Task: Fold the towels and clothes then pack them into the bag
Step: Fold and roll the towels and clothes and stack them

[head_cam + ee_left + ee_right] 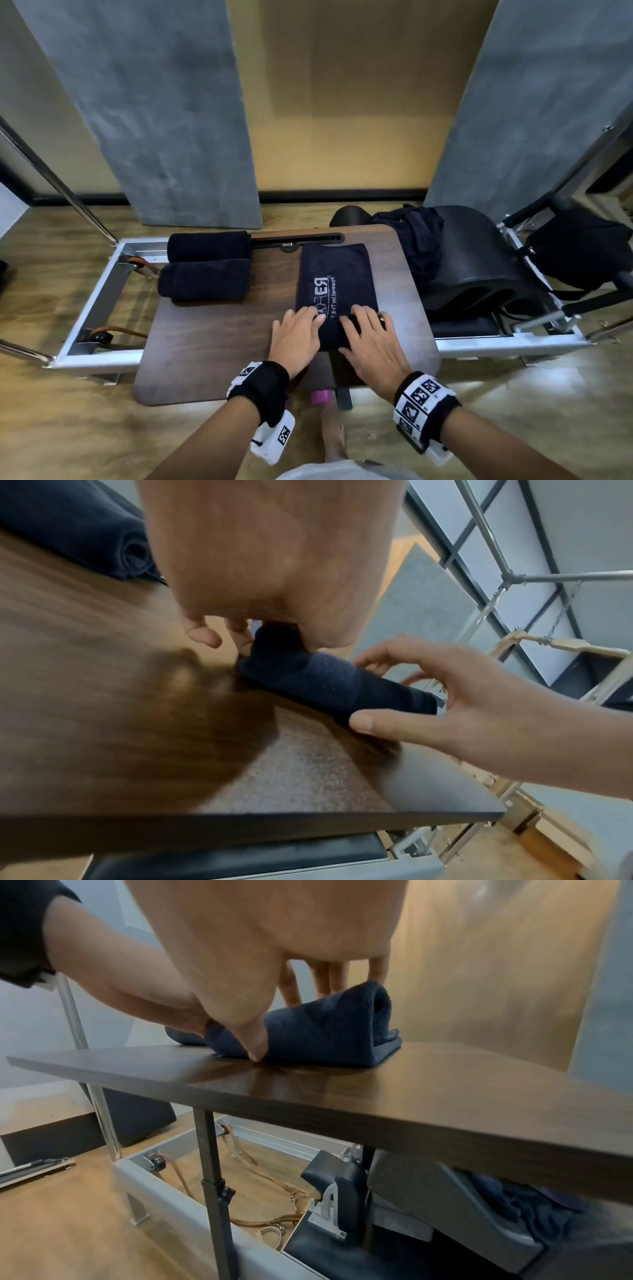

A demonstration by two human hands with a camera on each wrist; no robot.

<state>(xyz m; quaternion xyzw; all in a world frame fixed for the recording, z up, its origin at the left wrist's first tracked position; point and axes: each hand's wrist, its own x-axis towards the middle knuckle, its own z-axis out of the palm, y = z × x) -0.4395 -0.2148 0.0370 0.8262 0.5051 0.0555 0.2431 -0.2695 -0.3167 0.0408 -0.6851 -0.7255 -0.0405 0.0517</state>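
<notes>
A dark navy towel [334, 277] with a white logo lies lengthwise on the brown wooden table [212, 342]. Its near end is rolled up into a thick roll [325, 680] [318, 1026]. My left hand [301, 329] [219, 634] grips the roll's left part. My right hand [368, 329] [260, 1031] grips its right part, thumb behind on the table and fingers [329, 974] over the top. Two rolled navy towels [205, 251] [203, 281] lie side by side at the table's back left. Dark clothes [414, 240] are heaped at the back right. A black bag [579, 250] sits far right.
The table stands over a metal-framed exercise bed [99, 301] with leather straps [260, 1175] below. A black curved barrel [479, 260] is right of the table, under the clothes. Grey wall panels rise behind. My bare foot [334, 435] is on the wooden floor.
</notes>
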